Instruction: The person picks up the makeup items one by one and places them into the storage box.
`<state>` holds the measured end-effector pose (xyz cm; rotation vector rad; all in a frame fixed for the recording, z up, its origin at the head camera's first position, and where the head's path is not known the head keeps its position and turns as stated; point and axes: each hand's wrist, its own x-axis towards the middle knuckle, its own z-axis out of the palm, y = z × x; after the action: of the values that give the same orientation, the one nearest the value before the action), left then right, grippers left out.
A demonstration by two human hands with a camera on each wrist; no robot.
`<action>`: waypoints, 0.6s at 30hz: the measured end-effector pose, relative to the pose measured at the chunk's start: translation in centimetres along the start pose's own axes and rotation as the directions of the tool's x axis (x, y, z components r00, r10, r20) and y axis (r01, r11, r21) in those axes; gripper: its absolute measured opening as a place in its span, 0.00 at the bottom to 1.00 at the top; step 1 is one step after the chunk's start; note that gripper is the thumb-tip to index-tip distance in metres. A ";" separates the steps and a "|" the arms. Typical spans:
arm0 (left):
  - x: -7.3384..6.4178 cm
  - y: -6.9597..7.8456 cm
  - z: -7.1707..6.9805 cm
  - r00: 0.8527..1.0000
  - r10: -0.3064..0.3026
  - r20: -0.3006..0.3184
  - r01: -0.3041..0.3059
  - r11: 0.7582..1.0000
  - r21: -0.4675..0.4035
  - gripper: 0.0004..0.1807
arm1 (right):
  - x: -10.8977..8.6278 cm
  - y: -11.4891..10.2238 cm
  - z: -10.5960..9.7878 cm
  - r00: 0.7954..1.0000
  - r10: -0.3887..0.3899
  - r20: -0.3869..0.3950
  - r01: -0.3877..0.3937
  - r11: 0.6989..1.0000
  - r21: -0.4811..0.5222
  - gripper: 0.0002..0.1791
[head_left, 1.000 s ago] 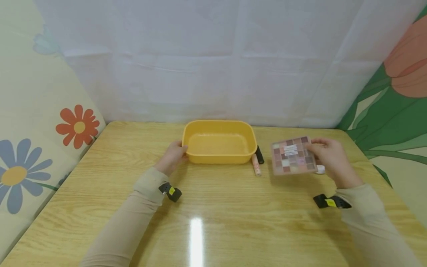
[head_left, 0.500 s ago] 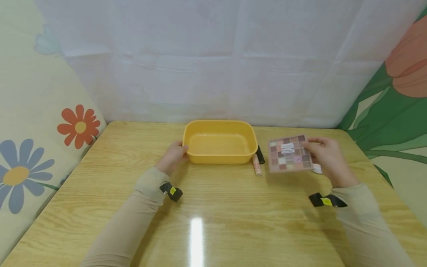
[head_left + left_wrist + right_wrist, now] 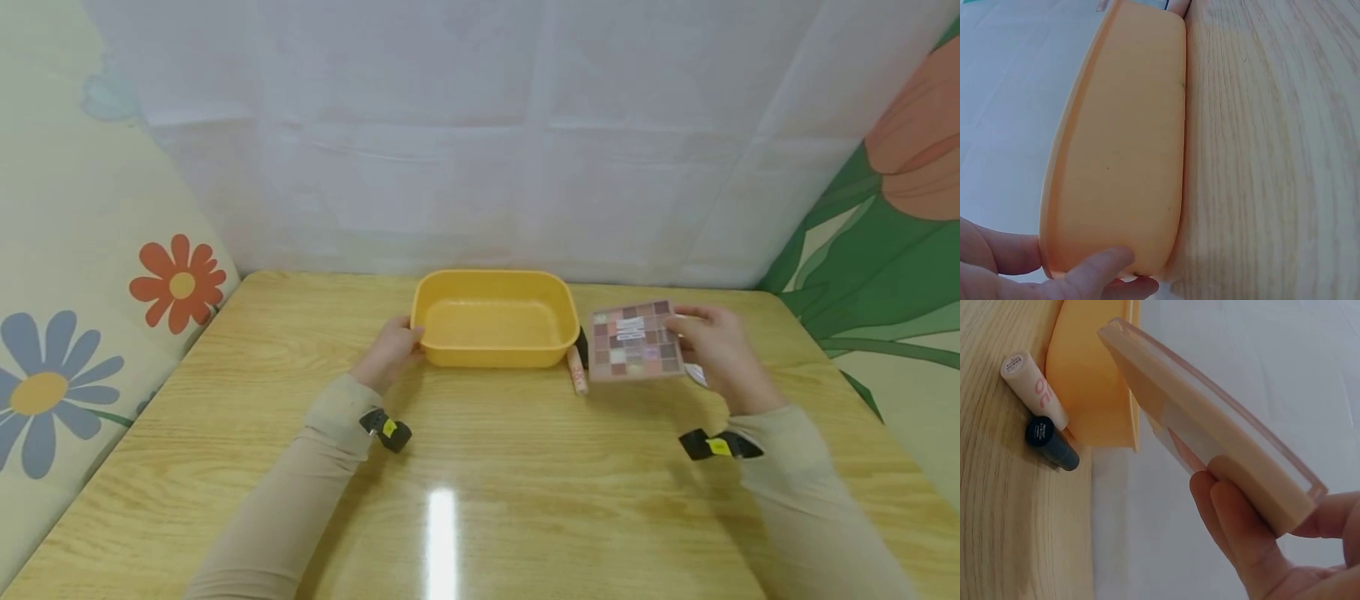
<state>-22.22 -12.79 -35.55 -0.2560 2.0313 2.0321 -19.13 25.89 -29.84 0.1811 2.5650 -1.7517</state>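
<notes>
Right of centre in the head view, the right hand [image 3: 716,354] pinches a palette [image 3: 636,342] between its fingers [image 3: 1244,528] above the counter [image 3: 525,475], while the left hand [image 3: 388,354] grips a yellow tub [image 3: 495,358] (two tubes [image 3: 1034,390] alongside).

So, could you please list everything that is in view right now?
Table: 1, light wood, under everything
Bin: 1, yellow, on the table
Palette: 1, pinkish with multicoloured squares, held above the table
Pink tube: 1, pale pink, beside the bin's right end
Dark tube: 1, black, next to the pink tube
Small item: 1, white, right of the palette, partly hidden
Backdrop: 1, white, behind the table
Floral panels: 2, cream with flowers, left and right
Wrist devices: 2, black and yellow, one per wrist
Sleeves: 2, beige
Left hand: 1, gripping the bin
Right hand: 1, gripping the palette
</notes>
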 end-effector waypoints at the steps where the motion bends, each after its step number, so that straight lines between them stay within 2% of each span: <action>1: 0.0 0.0 0.0 1.000 0.001 0.001 -0.001 1.000 0.000 0.24 | 0.1 0.0 0.1 1.000 -0.003 0.004 0.003 1.000 0.006 0.32; 18: -0.2 0.1 0.0 1.000 0.001 0.014 -0.001 1.000 -0.016 0.24 | 0.7 -0.7 1.9 0.998 -0.023 0.054 0.017 0.994 0.109 0.32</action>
<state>-22.04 -12.79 -35.43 -0.2430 2.0084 2.0454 -20.03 23.91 -29.92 0.1082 2.4443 -1.8777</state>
